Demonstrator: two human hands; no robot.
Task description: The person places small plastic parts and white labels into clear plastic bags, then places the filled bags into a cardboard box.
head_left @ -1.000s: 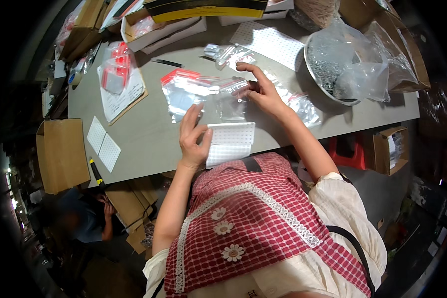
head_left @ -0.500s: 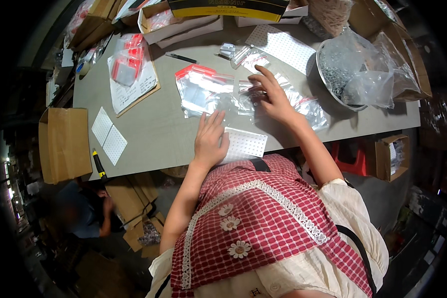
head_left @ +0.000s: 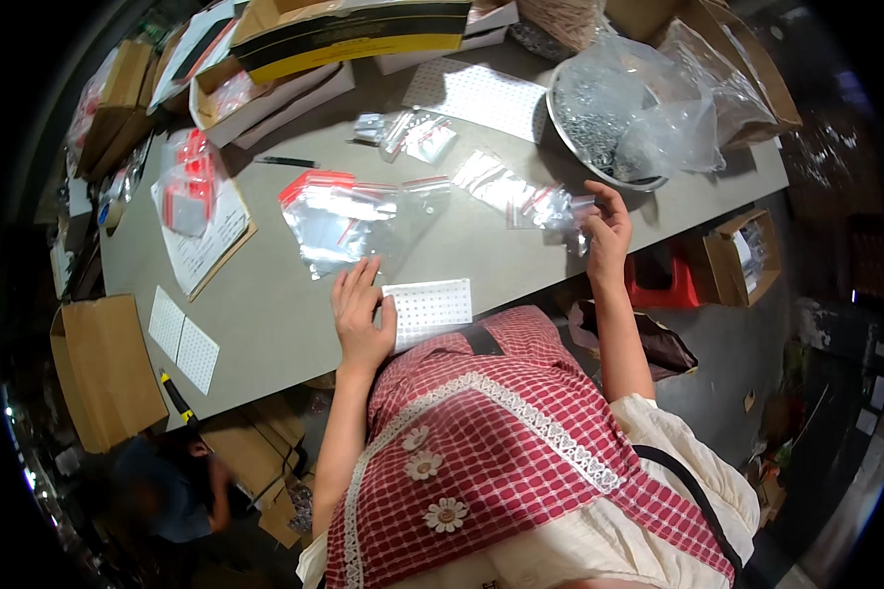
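Observation:
My left hand (head_left: 361, 319) lies on the grey table with its fingers stretched out, the thumb beside a white label sheet (head_left: 430, 309) printed with rows of small marks. Its fingertips reach the near edge of a stack of clear zip bags (head_left: 339, 231) with red tops. A single clear bag (head_left: 420, 199) lies at the right of that stack. Farther right, my right hand (head_left: 607, 234) has its thumb and fingers around the end of a small clear zip bag (head_left: 580, 212), at the edge of a row of filled small bags (head_left: 521, 196).
A metal bowl (head_left: 566, 118) of small metal parts with plastic over it stands at the far right. Behind are small packets (head_left: 427, 137), a large label sheet (head_left: 476, 93), a pen (head_left: 290, 161) and boxes (head_left: 354, 44). A clipboard (head_left: 201, 255) and a yellow-black cutter (head_left: 176, 395) lie left.
My right hand has moved right, from the single bag to the end of the row of small bags, and closed there. My left hand stays by the label sheet. The whole view has shifted.

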